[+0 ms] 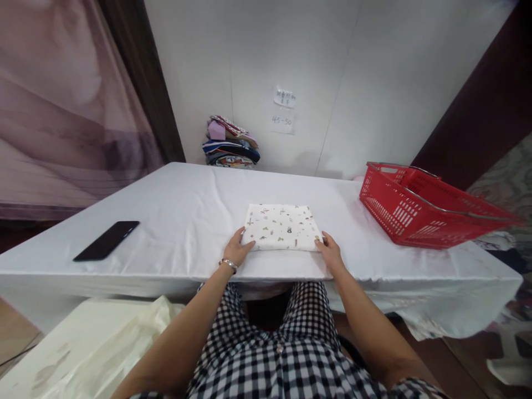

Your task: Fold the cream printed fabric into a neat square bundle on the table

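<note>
Holding patterned cloth [282,228] — seemingly folded

The folded cloth [285,227] lies on the table [187,221]. The left hand [238,247] is at the cloth's near left corner, the right hand [331,252] at its near right corner. Well left of the cloth lies a smartphone [107,241]; well to its right stands a shopping basket [399,213]. Behind the cloth, paper notes [285,98] hang on the wall [353,111]; behind and leftward sits a clothes stack [230,147].
</note>
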Motion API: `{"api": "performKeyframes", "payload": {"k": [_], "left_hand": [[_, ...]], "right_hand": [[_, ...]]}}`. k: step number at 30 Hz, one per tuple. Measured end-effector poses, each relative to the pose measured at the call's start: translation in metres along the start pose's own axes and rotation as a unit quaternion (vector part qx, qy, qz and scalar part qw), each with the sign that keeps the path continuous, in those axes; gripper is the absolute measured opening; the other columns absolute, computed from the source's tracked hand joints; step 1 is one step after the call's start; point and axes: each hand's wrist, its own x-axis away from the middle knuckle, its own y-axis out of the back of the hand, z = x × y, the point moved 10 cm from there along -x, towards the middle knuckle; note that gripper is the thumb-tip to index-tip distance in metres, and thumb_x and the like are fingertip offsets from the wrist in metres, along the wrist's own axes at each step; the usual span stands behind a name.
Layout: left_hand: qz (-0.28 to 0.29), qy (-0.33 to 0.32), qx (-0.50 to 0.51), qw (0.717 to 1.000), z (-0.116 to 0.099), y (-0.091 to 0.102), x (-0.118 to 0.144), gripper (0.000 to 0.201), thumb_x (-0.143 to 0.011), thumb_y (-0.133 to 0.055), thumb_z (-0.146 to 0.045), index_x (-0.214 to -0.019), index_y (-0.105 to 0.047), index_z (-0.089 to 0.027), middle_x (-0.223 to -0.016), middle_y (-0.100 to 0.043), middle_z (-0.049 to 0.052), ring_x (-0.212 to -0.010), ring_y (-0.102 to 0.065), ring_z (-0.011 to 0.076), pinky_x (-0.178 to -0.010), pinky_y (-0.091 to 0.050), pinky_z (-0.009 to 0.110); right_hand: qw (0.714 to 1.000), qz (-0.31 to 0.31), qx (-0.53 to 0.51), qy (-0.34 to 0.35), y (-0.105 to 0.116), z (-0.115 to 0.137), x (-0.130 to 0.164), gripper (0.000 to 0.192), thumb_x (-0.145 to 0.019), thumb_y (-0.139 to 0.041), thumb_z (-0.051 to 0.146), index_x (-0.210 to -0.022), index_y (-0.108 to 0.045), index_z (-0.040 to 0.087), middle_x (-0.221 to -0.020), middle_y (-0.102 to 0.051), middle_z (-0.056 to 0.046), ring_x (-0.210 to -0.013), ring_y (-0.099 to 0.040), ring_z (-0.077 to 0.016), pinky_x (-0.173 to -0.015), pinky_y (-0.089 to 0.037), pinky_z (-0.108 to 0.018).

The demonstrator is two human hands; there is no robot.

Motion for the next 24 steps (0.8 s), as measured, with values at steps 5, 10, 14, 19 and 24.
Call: {"api": "performKeyframes", "payload": {"k": [5, 10, 14, 19, 24], "left_hand": [[-0.001, 0.015, 0.016, 1.0, 0.002, -0.001, 0.0, 0.059, -0.073, -0.064, -0.03, -0.127, -0.043, -0.021, -0.13, -0.052, 0.008, -0.119, -0.049, 0.0216, -0.099, -0.04, 0.033], [-0.011, 0.012, 0.019, 1.0, 0.007, -0.002, -0.004, 0.056, -0.073, -0.064, -0.03, -0.124, -0.045, -0.019, -0.125, -0.055, 0.009, -0.117, -0.05, 0.0211, -0.097, -0.042, 0.031], [-0.023, 0.036, 0.009, 0.999, 0.016, -0.001, -0.008, 0.064, -0.071, -0.066, -0.034, -0.128, -0.041, -0.019, -0.119, -0.059, 0.011, -0.115, -0.052, 0.0223, -0.096, -0.042, 0.034], [-0.052, 0.054, 0.004, 0.997, 0.018, 0.004, -0.007, 0.063, -0.072, -0.064, -0.037, -0.128, -0.042, -0.021, -0.113, -0.062, 0.011, -0.11, -0.056, 0.024, -0.094, -0.042, 0.039], [-0.078, 0.055, 0.016, 0.995, 0.014, 0.011, -0.002, 0.055, -0.074, -0.061, -0.037, -0.124, -0.045, -0.021, -0.11, -0.062, 0.01, -0.11, -0.055, 0.0236, -0.092, -0.044, 0.038]], "right_hand": [[1.0, 0.006, 0.001, 0.008, 0.0, -0.003, 0.0, 0.071, -0.065, -0.06, 0.042, -0.128, -0.046, 0.012, -0.106, -0.064, -0.009, -0.092, -0.06, -0.0209, -0.085, -0.047, -0.035], [1.0, 0.003, 0.01, 0.027, -0.002, -0.002, -0.001, 0.067, -0.065, -0.06, 0.042, -0.125, -0.049, 0.013, -0.106, -0.065, -0.008, -0.091, -0.06, -0.0214, -0.086, -0.046, -0.037], [0.999, -0.011, -0.003, 0.035, -0.003, -0.001, 0.0, 0.061, -0.066, -0.059, 0.04, -0.121, -0.052, 0.014, -0.104, -0.066, -0.008, -0.091, -0.06, -0.0213, -0.084, -0.047, -0.036], [0.999, -0.007, 0.006, 0.043, -0.005, 0.002, 0.003, 0.058, -0.068, -0.058, 0.041, -0.118, -0.054, 0.013, -0.1, -0.067, -0.007, -0.086, -0.06, -0.0203, -0.08, -0.047, -0.034], [0.998, 0.022, -0.026, 0.06, -0.011, 0.009, 0.006, 0.051, -0.068, -0.058, 0.039, -0.113, -0.058, 0.015, -0.094, -0.068, -0.005, -0.083, -0.06, -0.0199, -0.076, -0.048, -0.033]]}}
